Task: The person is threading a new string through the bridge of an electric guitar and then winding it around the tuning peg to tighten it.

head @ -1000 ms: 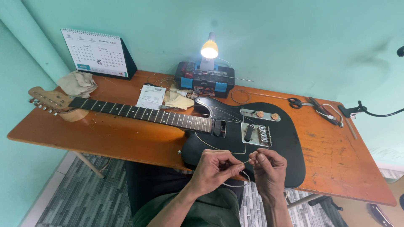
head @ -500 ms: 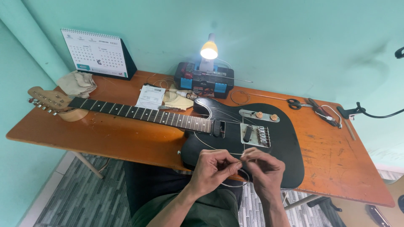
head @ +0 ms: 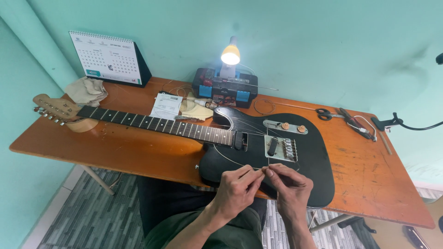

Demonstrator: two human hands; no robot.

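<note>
Two hands meet at the near edge of the table (head: 115,152), fingertips almost touching; the left hand (head: 235,186) and the right hand (head: 290,189) each pinch a thin guitar string (head: 230,161) between thumb and forefinger, the other fingers curled in. That string curves away to the left from the pinch, across the lower part of the black guitar body (head: 318,157), which lies flat on the orange-brown table just beyond the hands; its metal bridge (head: 281,148) sits right above the fingertips. The neck (head: 157,124) runs off to the left, ending in a pale headstock (head: 55,109) that rests on a small support. At the far side stand a lit lamp (head: 230,54) on a black and blue tool case (head: 225,90), with a desk calendar (head: 108,57) to the left and a crumpled cloth (head: 85,91) beside it; a paper packet (head: 167,106) lies near the neck. Scissors (head: 325,113) and pliers (head: 353,122) lie far right, well apart from the hands.
</note>
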